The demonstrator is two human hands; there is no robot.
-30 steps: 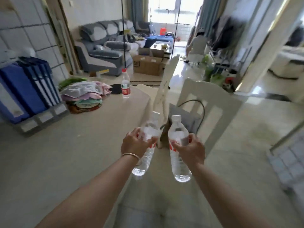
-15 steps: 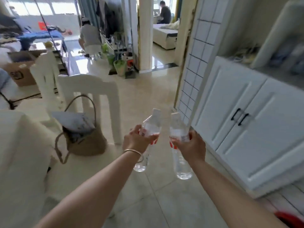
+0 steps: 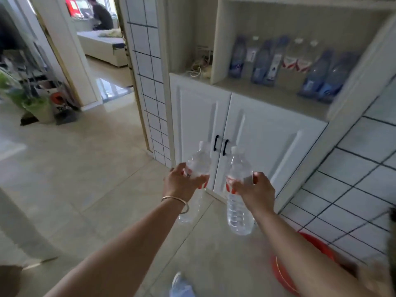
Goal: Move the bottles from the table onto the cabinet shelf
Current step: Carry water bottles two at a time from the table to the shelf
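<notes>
The left hand (image 3: 182, 182) and the right hand (image 3: 256, 189) each have the fingers closed around one clear bottle, side by side, low before the cabinet doors (image 3: 246, 133). The cabinet shelf (image 3: 276, 96), at about one o'clock, already carries several bottles (image 3: 265, 61), so part of the work seems done. These two bottles are not yet placed, and the bench is out of view, so what remains there cannot be told.

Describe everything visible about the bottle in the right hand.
The bottle in the right hand is clear, ribbed plastic with a white cap and a red-and-white label, apparently full of water. It is held roughly upright in mid-air, top tipped slightly left, in front of the white cabinet doors. The right hand wraps its label band; nothing else touches it.
</notes>
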